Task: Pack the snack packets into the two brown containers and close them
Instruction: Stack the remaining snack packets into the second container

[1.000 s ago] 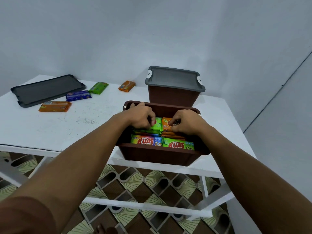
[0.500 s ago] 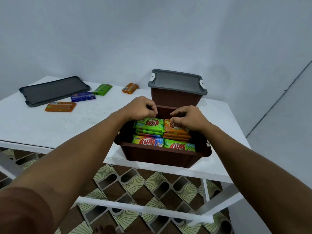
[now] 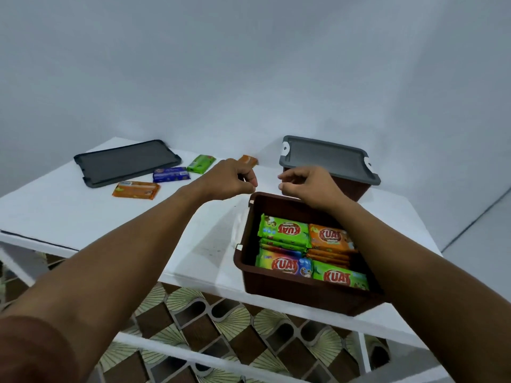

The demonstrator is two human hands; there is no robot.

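From the head view, my left hand and my right hand hover over the far rim of the open brown plastic container. The fingers of both are loosely curled and hold nothing. Inside the container, glossy snack packets lie flat in neat stacks, green, orange and multicoloured.

Four loose packets wait on the white table, well apart from the container: a long orange packet, a blue packet, a green packet and a small orange packet. I judge them light, with slippery, crinkly foil and probably brittle contents, so I would pinch each one gently across its width.

The flat dark grey plastic lid looks stiff and light. I think a hold at its two short ends is best. The second brown container already wears its grey lid.
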